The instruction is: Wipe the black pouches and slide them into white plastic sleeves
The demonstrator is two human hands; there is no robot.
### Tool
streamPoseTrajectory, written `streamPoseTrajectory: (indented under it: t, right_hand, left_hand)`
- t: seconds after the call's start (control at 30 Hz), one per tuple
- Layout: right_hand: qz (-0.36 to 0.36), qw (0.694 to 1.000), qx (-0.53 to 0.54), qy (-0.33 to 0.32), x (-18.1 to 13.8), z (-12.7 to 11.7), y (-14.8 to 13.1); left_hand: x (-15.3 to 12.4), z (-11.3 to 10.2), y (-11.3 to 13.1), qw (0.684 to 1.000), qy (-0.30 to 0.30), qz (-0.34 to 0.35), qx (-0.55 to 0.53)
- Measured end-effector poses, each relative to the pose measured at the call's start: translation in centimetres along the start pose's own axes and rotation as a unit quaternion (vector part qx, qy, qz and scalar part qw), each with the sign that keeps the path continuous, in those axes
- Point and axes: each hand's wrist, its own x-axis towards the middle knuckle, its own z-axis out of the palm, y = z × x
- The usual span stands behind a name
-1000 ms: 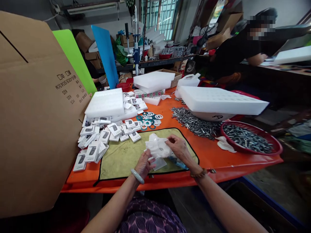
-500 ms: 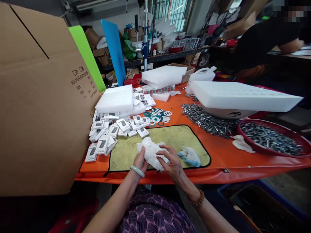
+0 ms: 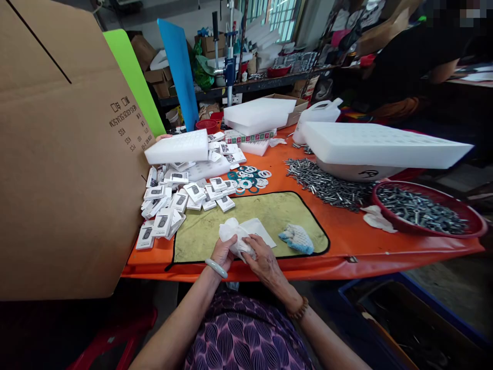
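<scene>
Both my hands hold a crumpled white plastic bag (image 3: 233,234) over the near edge of a yellow-green mat (image 3: 269,216). My left hand (image 3: 222,253), with a pale bangle at the wrist, grips the bag from the left. My right hand (image 3: 262,259) closes on it from the right. A flat white packet (image 3: 262,230) lies on the mat just beyond my fingers. A blue-and-white knitted glove (image 3: 296,238) lies on the mat to the right.
The orange table (image 3: 346,231) carries a heap of small white boxes (image 3: 173,200), foam trays (image 3: 179,146), rings (image 3: 248,180), loose metal pins (image 3: 327,187) and a red basket of pins (image 3: 423,210). A cardboard box (image 3: 65,154) stands at left. A person in black (image 3: 408,56) works at far right.
My hands drew the bag toward me, to the mat's near edge, and bunched it tighter. The flat packet and glove now lie uncovered on the mat. The view shifted.
</scene>
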Motion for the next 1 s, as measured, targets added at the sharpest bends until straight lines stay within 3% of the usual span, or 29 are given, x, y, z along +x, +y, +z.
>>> streamPoseTrajectory:
  t: [0.27,0.57,0.8,0.9,1.0]
  right_hand:
    - [0.034,0.996,0.079,0.029,-0.1,0.7,0.4]
    - [0.088,0.995,-0.026,0.035,0.4,0.8,-0.5]
    - [0.087,0.992,-0.090,0.020,1.3,-0.1,-0.2]
    - [0.077,0.994,-0.070,0.027,1.5,-0.2,0.2]
    - [0.051,0.996,-0.047,0.052,1.4,0.2,0.4]
  left_hand:
    - [-0.6,-0.7,-0.3,0.998,-0.020,-0.003,0.066]
    - [0.3,-1.3,-1.7,0.967,0.023,0.071,0.243]
    - [0.5,-2.5,-1.3,0.942,0.029,0.072,0.326]
    - [-0.1,-2.1,-0.9,0.952,0.031,0.064,0.297]
    - [-0.7,-0.9,-0.3,0.989,0.015,0.015,0.149]
